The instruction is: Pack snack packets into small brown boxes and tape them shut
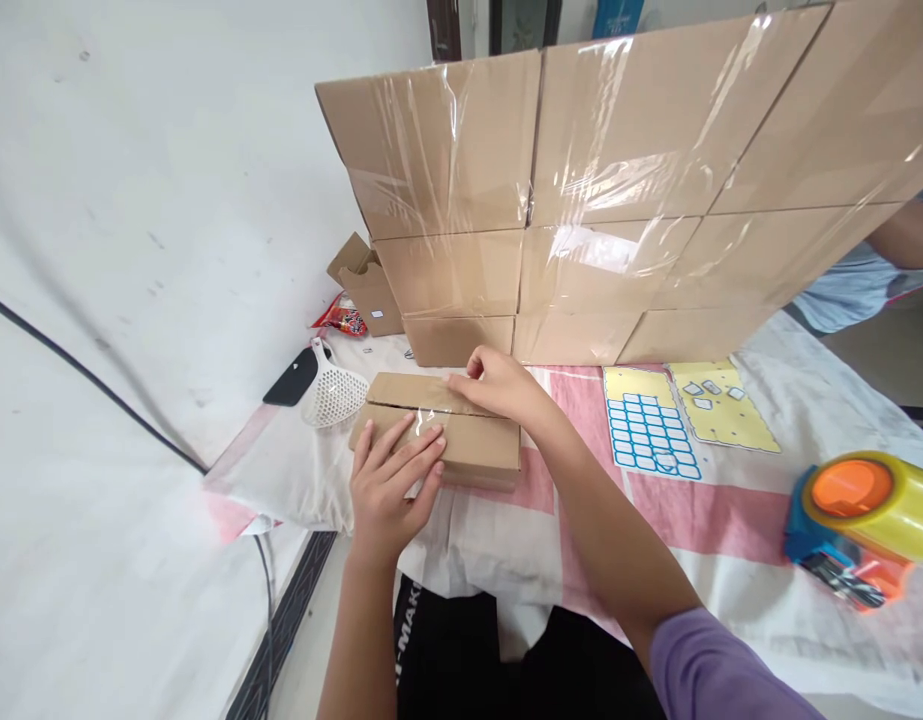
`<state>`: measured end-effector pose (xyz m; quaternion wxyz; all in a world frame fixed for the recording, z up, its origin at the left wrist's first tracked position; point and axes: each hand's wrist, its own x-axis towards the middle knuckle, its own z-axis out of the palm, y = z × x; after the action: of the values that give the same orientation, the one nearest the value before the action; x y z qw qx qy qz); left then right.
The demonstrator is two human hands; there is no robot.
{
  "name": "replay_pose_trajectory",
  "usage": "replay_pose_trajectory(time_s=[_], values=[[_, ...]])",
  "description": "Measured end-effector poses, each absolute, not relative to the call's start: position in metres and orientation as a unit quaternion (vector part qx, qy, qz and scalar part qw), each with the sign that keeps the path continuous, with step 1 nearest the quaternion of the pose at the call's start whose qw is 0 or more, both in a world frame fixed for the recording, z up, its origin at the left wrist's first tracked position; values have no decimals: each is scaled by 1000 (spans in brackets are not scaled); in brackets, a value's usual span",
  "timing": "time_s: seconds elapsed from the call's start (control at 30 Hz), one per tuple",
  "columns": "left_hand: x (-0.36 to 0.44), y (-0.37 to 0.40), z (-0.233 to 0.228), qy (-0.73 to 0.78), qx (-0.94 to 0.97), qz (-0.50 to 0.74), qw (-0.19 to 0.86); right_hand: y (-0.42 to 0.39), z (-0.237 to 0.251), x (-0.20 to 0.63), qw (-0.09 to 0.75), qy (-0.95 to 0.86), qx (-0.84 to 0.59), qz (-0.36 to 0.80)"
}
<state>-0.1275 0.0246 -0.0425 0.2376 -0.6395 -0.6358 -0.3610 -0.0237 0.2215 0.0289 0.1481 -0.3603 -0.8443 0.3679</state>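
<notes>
At frame centre, the brown rectangular cardboard box (480,445) is probably light and stiff, best held by its sides; left hand (392,485) lies spread atop, right hand (506,385) curls, pinch unclear.

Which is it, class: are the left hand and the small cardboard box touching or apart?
Touching. The head view shows the left hand lying spread on the small cardboard box, no gap between them.

On our pink-and-white fabric cloth (716,520), around a flat brown cardboard box (477,440), we see a tall brown cardboard wall (618,190) at one o'clock, a white perforated plastic scoop (337,393) at ten, a rectangular yellow-and-blue sheet (651,425) at three.
</notes>
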Motion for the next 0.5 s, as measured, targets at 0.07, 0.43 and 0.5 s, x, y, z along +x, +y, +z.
replay_pose_trajectory(time_s=[0.07, 0.43, 0.5], values=[[-125, 26, -40, -628, -643, -367, 240, 216, 32, -23, 123, -853, -354, 363], [-129, 30, -50, -595, -634, -406, 280, 225, 11, -26, 263, -765, -375, 452], [-140, 26, -59, -632, -570, -440, 286, 213, -3, -11, 353, -692, -318, 544]])
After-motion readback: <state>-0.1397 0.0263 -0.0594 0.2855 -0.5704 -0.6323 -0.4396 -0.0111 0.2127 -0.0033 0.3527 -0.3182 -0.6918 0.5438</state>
